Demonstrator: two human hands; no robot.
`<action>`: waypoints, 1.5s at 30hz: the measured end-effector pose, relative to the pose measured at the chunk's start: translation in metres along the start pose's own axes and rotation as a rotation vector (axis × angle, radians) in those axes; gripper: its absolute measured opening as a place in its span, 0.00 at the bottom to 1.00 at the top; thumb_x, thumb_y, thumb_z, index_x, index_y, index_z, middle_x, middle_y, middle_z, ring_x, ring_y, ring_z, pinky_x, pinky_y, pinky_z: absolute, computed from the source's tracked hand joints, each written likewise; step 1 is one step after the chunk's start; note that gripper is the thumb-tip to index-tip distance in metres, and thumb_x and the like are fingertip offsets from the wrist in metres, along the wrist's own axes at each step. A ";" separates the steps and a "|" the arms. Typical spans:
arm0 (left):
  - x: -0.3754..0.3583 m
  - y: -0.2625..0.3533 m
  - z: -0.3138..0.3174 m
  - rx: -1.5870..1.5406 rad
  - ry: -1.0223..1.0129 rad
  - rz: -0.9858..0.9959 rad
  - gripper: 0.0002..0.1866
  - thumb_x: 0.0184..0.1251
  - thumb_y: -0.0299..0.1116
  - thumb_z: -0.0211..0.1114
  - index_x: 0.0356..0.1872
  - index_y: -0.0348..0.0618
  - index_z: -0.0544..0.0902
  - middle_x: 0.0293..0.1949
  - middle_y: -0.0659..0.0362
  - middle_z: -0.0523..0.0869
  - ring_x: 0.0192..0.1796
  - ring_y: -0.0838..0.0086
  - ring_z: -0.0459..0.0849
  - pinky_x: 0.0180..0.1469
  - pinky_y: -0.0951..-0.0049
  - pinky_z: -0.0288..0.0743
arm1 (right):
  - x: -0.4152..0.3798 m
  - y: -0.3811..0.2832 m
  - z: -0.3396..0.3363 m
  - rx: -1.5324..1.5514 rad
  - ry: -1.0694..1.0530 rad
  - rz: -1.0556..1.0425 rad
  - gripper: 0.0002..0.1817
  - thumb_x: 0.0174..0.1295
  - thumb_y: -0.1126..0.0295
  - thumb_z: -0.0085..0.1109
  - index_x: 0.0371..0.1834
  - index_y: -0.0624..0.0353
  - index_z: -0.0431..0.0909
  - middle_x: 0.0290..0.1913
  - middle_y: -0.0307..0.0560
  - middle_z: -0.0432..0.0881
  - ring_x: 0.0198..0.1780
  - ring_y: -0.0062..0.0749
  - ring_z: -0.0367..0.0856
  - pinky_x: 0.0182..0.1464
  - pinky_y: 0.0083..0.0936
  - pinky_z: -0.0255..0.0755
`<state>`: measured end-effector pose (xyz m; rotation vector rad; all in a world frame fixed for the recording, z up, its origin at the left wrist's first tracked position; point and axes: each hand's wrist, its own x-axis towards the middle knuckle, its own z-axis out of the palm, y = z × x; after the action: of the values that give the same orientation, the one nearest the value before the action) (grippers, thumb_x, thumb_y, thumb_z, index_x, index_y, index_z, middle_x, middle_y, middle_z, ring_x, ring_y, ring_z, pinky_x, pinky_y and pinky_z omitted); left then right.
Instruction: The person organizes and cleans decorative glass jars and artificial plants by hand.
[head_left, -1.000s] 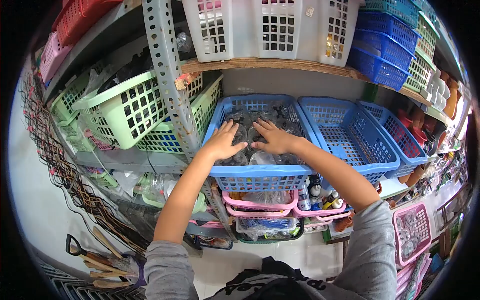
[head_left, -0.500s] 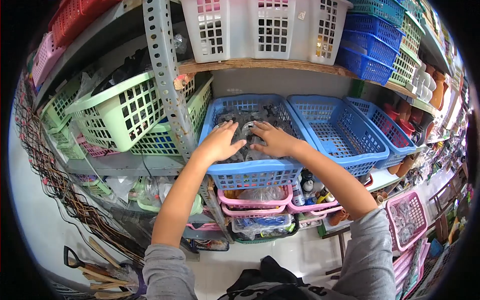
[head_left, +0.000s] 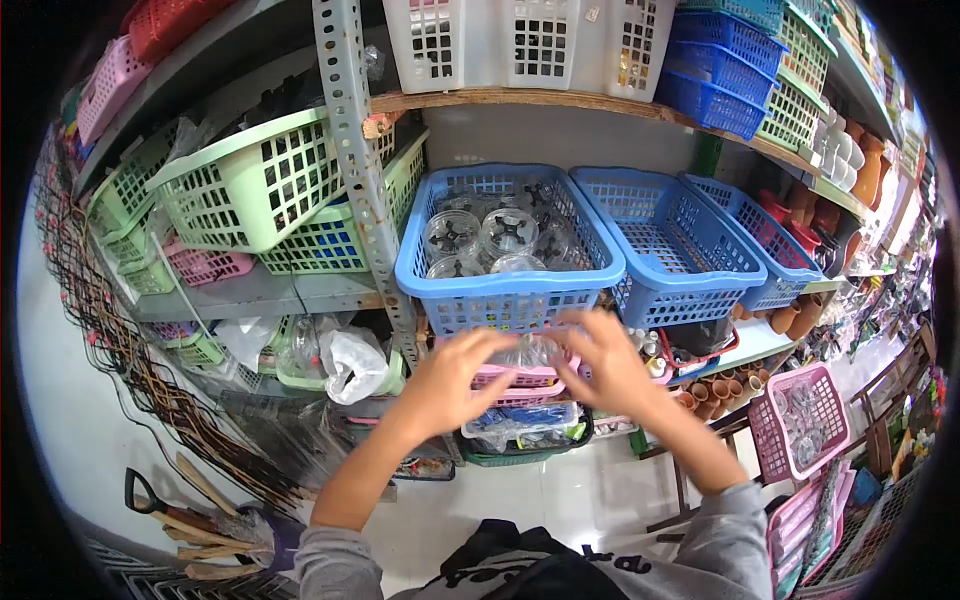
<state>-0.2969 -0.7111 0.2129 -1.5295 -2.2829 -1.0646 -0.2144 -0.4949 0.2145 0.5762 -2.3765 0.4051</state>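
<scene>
A blue plastic basket (head_left: 505, 285) on the shelf holds several round clear plastic pieces (head_left: 508, 232) with dark cross-shaped centres. In front of and below its front rim is my left hand (head_left: 455, 382), thumb apart from the fingers, with nothing visible in it. Facing it across a gap, my right hand (head_left: 612, 368) is also open, its fingertips smeared by motion. Behind the gap between them shows a clear plastic bag (head_left: 528, 350) in a pink basket (head_left: 495, 378); neither hand appears to grip it.
A second blue basket (head_left: 690, 285) stands to the right. Light green baskets (head_left: 250, 190) sit left of a perforated metal post (head_left: 352, 150). White baskets (head_left: 535, 45) rest on the shelf above. At lower right, a pink basket (head_left: 800, 425) holds clear plastic pieces.
Both hands have left the clear pieces in the blue basket and drawn back toward me, below its front rim. The pieces are now uncovered. The view has shifted slightly.
</scene>
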 end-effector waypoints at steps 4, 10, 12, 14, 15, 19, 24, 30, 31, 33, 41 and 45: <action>-0.087 -0.033 0.074 -0.318 -0.098 -0.210 0.18 0.62 0.35 0.64 0.51 0.39 0.78 0.40 0.56 0.83 0.42 0.72 0.82 0.45 0.70 0.76 | -0.112 0.004 0.046 0.138 -0.065 0.194 0.15 0.52 0.69 0.62 0.43 0.62 0.75 0.43 0.55 0.73 0.43 0.49 0.74 0.44 0.38 0.70; -0.301 -0.102 0.228 -0.300 -0.308 -0.760 0.20 0.59 0.44 0.62 0.49 0.44 0.79 0.43 0.50 0.84 0.46 0.58 0.83 0.48 0.62 0.76 | -0.352 0.010 0.136 0.141 -0.464 0.666 0.17 0.53 0.62 0.60 0.45 0.55 0.78 0.49 0.57 0.75 0.51 0.52 0.75 0.53 0.41 0.71; -0.363 -0.103 0.255 -0.210 -0.400 -0.882 0.21 0.57 0.48 0.63 0.47 0.47 0.81 0.44 0.52 0.85 0.48 0.59 0.83 0.49 0.63 0.75 | -0.423 -0.003 0.153 0.212 -0.571 0.916 0.18 0.51 0.61 0.61 0.45 0.54 0.79 0.50 0.58 0.75 0.51 0.53 0.75 0.55 0.40 0.71; -0.404 -0.095 0.270 -0.227 -0.534 -1.057 0.21 0.57 0.51 0.61 0.45 0.47 0.83 0.45 0.53 0.85 0.49 0.60 0.83 0.51 0.64 0.75 | -0.490 -0.019 0.170 0.247 -0.595 0.985 0.17 0.51 0.60 0.62 0.42 0.57 0.81 0.42 0.60 0.80 0.50 0.52 0.76 0.54 0.40 0.71; -0.423 -0.091 0.277 -0.229 -0.547 -1.057 0.21 0.57 0.51 0.61 0.45 0.47 0.83 0.45 0.53 0.85 0.49 0.60 0.83 0.51 0.64 0.75 | -0.520 -0.028 0.178 0.278 -0.660 1.036 0.18 0.51 0.59 0.63 0.41 0.58 0.82 0.42 0.61 0.81 0.49 0.54 0.77 0.54 0.40 0.71; -0.500 -0.094 0.304 -0.220 -0.836 -1.239 0.20 0.56 0.49 0.62 0.44 0.49 0.85 0.46 0.52 0.85 0.52 0.58 0.81 0.55 0.63 0.72 | -0.643 -0.058 0.214 0.260 -1.029 1.099 0.20 0.51 0.55 0.59 0.41 0.55 0.82 0.41 0.62 0.82 0.43 0.53 0.81 0.49 0.39 0.75; -0.518 -0.129 0.312 -0.332 -0.883 -1.166 0.20 0.56 0.49 0.62 0.43 0.47 0.85 0.44 0.52 0.85 0.49 0.61 0.81 0.54 0.65 0.72 | -0.622 -0.077 0.189 0.398 -0.834 1.492 0.16 0.53 0.60 0.55 0.39 0.59 0.81 0.37 0.55 0.82 0.35 0.43 0.81 0.36 0.37 0.77; -0.487 -0.193 0.288 -0.345 -1.080 -1.084 0.20 0.56 0.49 0.60 0.41 0.46 0.86 0.42 0.53 0.86 0.46 0.66 0.82 0.53 0.67 0.73 | -0.627 -0.171 0.204 0.565 -0.477 2.066 0.17 0.58 0.62 0.53 0.44 0.61 0.81 0.35 0.51 0.85 0.34 0.30 0.81 0.36 0.30 0.76; -0.451 -0.210 0.284 -0.279 -1.093 -1.087 0.20 0.56 0.48 0.60 0.41 0.45 0.86 0.41 0.54 0.86 0.45 0.68 0.82 0.52 0.68 0.73 | -0.622 -0.176 0.211 0.581 -0.449 2.110 0.17 0.59 0.62 0.51 0.45 0.61 0.80 0.34 0.49 0.85 0.31 0.30 0.81 0.31 0.29 0.75; -0.398 -0.216 0.286 -0.172 -1.034 -1.241 0.19 0.56 0.47 0.59 0.41 0.45 0.85 0.43 0.52 0.86 0.47 0.66 0.82 0.52 0.68 0.73 | -0.605 -0.194 0.212 0.544 -0.328 2.153 0.17 0.58 0.64 0.51 0.46 0.60 0.80 0.34 0.49 0.85 0.30 0.31 0.81 0.29 0.29 0.74; -0.304 -0.243 0.365 -0.100 -1.107 -0.874 0.20 0.55 0.46 0.59 0.41 0.41 0.84 0.45 0.47 0.84 0.51 0.57 0.81 0.54 0.64 0.72 | -0.599 -0.261 0.215 0.543 -0.133 2.331 0.21 0.50 0.60 0.56 0.46 0.56 0.82 0.36 0.51 0.84 0.36 0.37 0.82 0.38 0.33 0.76; -0.265 -0.194 0.403 -0.152 -1.176 -0.808 0.19 0.56 0.46 0.60 0.40 0.42 0.84 0.36 0.51 0.85 0.39 0.65 0.83 0.40 0.66 0.77 | -0.614 -0.288 0.215 0.621 0.028 2.465 0.24 0.48 0.56 0.61 0.46 0.58 0.81 0.32 0.49 0.84 0.31 0.38 0.82 0.30 0.35 0.78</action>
<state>-0.2578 -0.6799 -0.3044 -1.4914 -3.9214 -0.4028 0.2419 -0.6491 -0.3094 -2.3349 -1.4389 1.8698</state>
